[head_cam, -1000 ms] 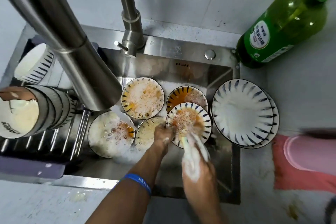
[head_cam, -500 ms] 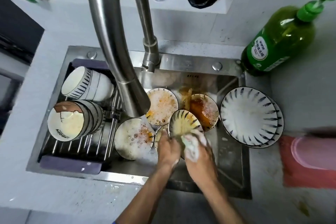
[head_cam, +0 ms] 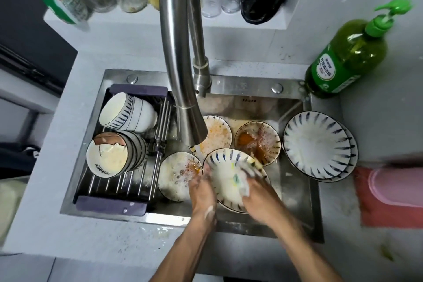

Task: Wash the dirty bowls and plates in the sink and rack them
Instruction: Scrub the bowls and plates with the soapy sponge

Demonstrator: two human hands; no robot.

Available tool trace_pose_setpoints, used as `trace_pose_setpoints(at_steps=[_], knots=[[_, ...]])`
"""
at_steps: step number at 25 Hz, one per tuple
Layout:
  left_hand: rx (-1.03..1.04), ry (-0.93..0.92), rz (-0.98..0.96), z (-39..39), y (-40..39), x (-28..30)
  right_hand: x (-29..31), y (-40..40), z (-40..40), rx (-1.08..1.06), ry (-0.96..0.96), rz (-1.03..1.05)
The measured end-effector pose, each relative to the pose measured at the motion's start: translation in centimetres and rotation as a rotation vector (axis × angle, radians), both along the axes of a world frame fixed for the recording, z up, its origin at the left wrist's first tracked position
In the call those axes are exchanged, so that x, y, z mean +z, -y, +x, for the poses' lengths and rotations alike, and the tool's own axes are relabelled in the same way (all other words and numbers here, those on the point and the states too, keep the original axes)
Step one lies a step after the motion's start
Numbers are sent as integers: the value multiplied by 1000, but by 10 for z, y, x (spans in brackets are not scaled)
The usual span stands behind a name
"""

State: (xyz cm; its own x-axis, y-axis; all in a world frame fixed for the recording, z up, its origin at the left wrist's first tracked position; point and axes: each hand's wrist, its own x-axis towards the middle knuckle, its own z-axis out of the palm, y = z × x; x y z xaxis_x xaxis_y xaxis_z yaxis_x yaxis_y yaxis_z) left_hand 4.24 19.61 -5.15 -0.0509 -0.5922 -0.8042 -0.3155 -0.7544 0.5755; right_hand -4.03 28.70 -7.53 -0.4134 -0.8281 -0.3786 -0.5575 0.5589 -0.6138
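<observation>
Over the steel sink [head_cam: 295,222] my left hand [head_cam: 202,186] grips the left rim of a white plate with blue rim strokes [head_cam: 225,175], tilted toward me. My right hand [head_cam: 257,192] presses a soapy cloth [head_cam: 243,179] against the plate's inside. Three greasy, foamy plates lie in the basin: one at the left [head_cam: 176,176], one under the tap [head_cam: 216,135], one with orange sauce [head_cam: 258,142]. Washed bowls [head_cam: 127,113] and a stack of bowls [head_cam: 109,159] lie on their sides in the rack [head_cam: 114,190].
The tall steel faucet [head_cam: 180,64] arches over the basin's middle. Two clean striped plates [head_cam: 319,145] rest stacked on the sink's right edge. A green soap pump bottle [head_cam: 348,57] stands at the back right, a pink item on a red cloth [head_cam: 393,192] on the right counter.
The plate has turned from sauce-covered to mostly white and soapy, and now tilts more toward me. My right hand has moved the cloth up across its inside. The camera has pulled back.
</observation>
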Motion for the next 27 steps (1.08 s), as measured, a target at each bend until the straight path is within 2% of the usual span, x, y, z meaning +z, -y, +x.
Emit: trace_pose_setpoints(at_steps=[3, 5, 6, 8, 11, 17, 21, 23, 25, 27], knots=[[-22, -25, -28, 4, 6, 1, 10, 13, 14, -35, 127, -22], [29, -44, -1, 6, 5, 1, 4, 23, 12, -45, 8, -34], [39, -47, -1, 9, 5, -3, 6, 22, 13, -34, -48, 22], [-8, -59, -4, 11, 4, -1, 8, 18, 20, 20, -18, 112], [2, -68, -2, 9, 1, 0, 4, 23, 21, 90, 41, 0], [25, -57, 20, 14, 1, -4, 8, -6, 10, 69, 52, 185], [-26, -40, -50, 8, 9, 1, 19, 11, 15, 126, 40, -46], [22, -78, -34, 6, 10, -1, 17, -5, 14, 57, 15, -20], [-25, -122, -21, 0, 4, 4, 12, 3, 1, -80, -35, 43], [-36, -137, -28, -9, 2, 5, 16, 12, -1, -40, 40, -2]])
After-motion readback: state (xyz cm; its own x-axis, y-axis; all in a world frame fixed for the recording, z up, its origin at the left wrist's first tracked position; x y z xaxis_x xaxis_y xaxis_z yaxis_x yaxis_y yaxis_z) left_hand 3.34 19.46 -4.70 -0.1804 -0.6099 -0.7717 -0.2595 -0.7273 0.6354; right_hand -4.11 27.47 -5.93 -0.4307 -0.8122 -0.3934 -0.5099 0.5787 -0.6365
